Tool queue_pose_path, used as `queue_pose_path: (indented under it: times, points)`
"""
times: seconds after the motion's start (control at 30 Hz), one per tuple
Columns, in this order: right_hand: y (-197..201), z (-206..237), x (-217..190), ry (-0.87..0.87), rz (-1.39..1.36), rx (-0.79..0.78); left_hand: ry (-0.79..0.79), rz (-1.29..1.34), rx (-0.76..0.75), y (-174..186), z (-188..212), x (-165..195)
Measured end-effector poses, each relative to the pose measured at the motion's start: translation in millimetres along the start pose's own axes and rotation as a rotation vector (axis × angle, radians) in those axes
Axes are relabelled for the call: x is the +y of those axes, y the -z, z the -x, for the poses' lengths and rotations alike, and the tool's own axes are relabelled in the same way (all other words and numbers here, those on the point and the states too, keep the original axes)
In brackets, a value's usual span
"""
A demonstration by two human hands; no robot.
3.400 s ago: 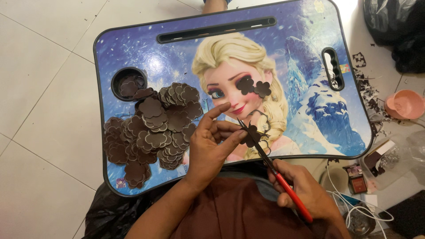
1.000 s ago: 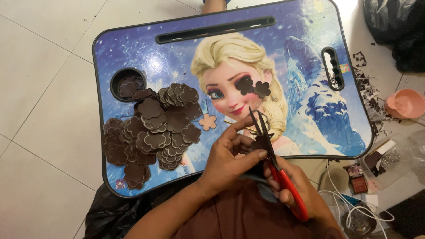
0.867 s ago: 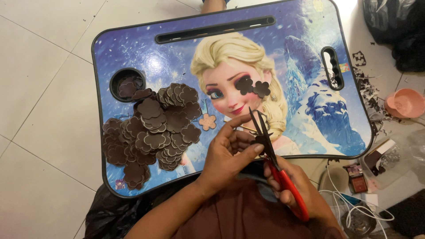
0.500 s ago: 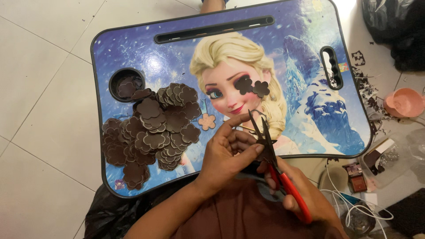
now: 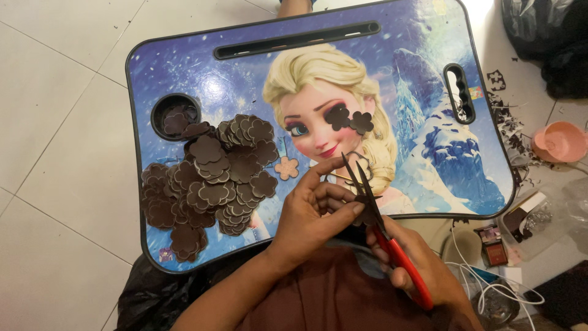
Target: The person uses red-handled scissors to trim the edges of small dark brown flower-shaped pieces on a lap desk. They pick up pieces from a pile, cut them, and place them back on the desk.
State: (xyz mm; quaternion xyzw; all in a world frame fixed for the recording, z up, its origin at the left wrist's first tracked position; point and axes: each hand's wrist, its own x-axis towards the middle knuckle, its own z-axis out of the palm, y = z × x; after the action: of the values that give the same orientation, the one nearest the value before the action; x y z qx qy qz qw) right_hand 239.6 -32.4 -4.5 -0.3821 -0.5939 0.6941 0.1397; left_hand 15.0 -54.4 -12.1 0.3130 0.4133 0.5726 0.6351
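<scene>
Scissors (image 5: 373, 208), red-handled, gripped in right hand (image 5: 416, 270), left hand (image 5: 312, 214) fingers pinching dark flower-shaped cutout (image 5: 366, 211)

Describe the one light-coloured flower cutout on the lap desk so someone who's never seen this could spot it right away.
Start at the blue lap desk with the cartoon picture. On its left side lies a big heap of dark brown flower cutouts. Just off the heap's right edge, lying alone and flat on the desk, is the tan flower cutout; it is the only pale one, smaller than its dark neighbours and apart from them.
</scene>
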Motion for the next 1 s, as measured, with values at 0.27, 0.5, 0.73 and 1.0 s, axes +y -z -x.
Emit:
queue_pose_path:
  times: [0.27,0.5,0.73,1.0]
  points:
    - [4,-1,-1,-0.046,0.017,-0.002,0.013,0.024,0.009,4,-1,2]
    - [7,-2,2,-0.023,0.069,-0.014,0.010,0.029,-0.011,8,-1,4]
    - [9,-1,7,-0.023,0.070,-0.023,0.022,0.023,0.010,9,-3,4]
    - [9,-1,8,-0.020,0.062,-0.024,0.027,0.025,0.014,11,-3,6]
